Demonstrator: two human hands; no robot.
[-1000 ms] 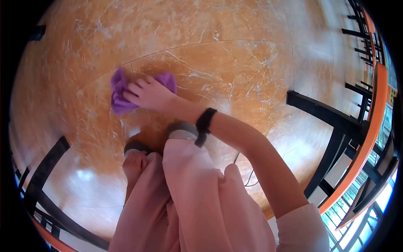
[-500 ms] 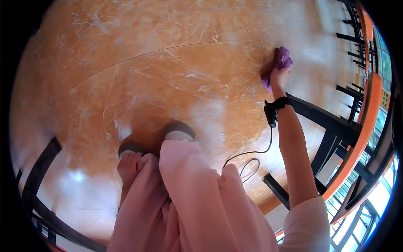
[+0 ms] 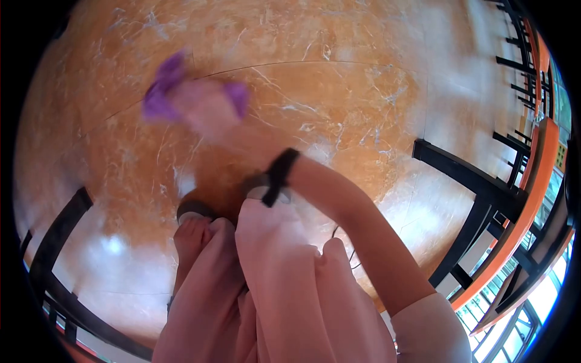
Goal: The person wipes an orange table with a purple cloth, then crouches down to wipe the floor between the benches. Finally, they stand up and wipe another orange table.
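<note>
On the shiny orange-brown marbled floor (image 3: 339, 91), a purple cloth (image 3: 163, 91) lies bunched under and around my right hand (image 3: 203, 106), at the upper left. Motion blurs the hand and the cloth, and cloth shows on both sides of the hand. A black strap (image 3: 280, 176) circles my right wrist. My left hand (image 3: 191, 237) rests by the knee of my pink trousers (image 3: 278, 272), its fingers curled at the fabric.
Black metal legs (image 3: 466, 169) with orange-edged tabletops (image 3: 541, 151) stand at the right. Another black frame (image 3: 60, 230) is at the lower left. My dark shoes (image 3: 195, 209) are on the floor in front of me. A thin cable (image 3: 334, 232) shows beside my trousers.
My right hand has swept the purple cloth across the floor from the upper right to the upper left. My left hand has stayed by the knee.
</note>
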